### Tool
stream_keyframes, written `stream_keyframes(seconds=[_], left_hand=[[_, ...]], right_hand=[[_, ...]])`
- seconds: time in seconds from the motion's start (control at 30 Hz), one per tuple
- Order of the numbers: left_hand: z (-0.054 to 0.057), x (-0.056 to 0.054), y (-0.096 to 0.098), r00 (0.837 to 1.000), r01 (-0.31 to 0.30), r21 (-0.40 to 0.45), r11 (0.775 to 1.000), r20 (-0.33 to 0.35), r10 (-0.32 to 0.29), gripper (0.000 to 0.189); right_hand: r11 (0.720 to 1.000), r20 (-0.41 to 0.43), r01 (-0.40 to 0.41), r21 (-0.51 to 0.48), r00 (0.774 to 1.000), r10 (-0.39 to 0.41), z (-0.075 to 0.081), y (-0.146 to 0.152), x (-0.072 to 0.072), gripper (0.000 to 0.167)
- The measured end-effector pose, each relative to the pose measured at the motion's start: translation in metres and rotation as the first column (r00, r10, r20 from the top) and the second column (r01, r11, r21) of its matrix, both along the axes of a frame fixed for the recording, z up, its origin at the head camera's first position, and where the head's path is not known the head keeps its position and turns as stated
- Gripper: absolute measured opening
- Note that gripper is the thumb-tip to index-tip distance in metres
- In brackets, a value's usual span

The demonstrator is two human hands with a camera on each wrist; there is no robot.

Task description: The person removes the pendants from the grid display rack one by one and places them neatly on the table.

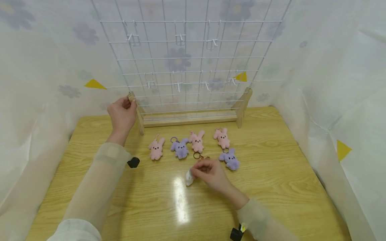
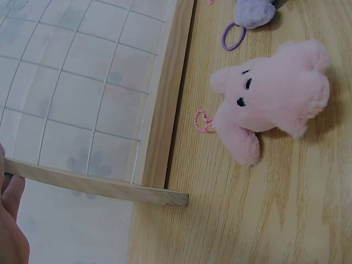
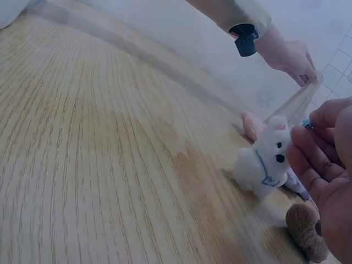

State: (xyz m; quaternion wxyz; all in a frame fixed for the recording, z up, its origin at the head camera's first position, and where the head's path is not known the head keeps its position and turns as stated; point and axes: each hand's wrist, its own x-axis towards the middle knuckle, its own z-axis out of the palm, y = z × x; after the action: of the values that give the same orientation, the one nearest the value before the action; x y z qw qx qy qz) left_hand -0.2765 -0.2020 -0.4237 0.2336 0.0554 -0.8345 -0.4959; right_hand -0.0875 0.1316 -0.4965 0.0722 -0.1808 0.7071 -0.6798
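Observation:
My left hand (image 1: 122, 113) grips the top of the left wooden leg (image 1: 138, 115) of a white wire grid rack (image 1: 187, 60); in the left wrist view only part of that hand (image 2: 12, 220) shows. Between thumb and fingers, my right hand (image 1: 212, 175) pinches a small teal fitting (image 3: 309, 124) at the top of a white plush keychain (image 3: 264, 159). This plush has dark eyes and a blue band with lettering round its neck. A brown plush (image 3: 304, 231) lies beside the right hand, partly hidden by it; its ring (image 1: 197, 155) shows in the head view.
Pink plush keychains (image 1: 156, 149) (image 1: 197, 142) (image 1: 222, 138) and purple ones (image 1: 180, 149) (image 1: 231, 160) lie before the rack on the wooden table (image 1: 271, 174). Several white hooks (image 1: 178, 86) hang on the grid. Pale floral sheeting (image 1: 54, 63) surrounds the table.

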Motion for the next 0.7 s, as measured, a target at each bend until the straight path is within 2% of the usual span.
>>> stream_keyframes(seconds=[0.33,0.47,0.7], left_hand=[[0.001,0.0,0.0,1.0,-0.001,0.006,1.0,0.001,0.001,0.027],[0.001,0.0,0.0,1.0,0.002,0.008,1.0,0.004,-0.002,0.028],[0.001,0.0,-0.001,1.0,0.006,0.017,1.0,0.002,-0.006,0.028]], right_hand=[[0.994,0.098,0.076,0.078,0.992,-0.084,-0.005,-0.012,-0.012,0.008],[0.986,0.101,0.108,0.126,0.987,-0.121,-0.007,-0.017,-0.02,0.007],[0.981,0.113,0.075,0.18,0.989,-0.096,-0.009,-0.022,-0.029,0.009]])
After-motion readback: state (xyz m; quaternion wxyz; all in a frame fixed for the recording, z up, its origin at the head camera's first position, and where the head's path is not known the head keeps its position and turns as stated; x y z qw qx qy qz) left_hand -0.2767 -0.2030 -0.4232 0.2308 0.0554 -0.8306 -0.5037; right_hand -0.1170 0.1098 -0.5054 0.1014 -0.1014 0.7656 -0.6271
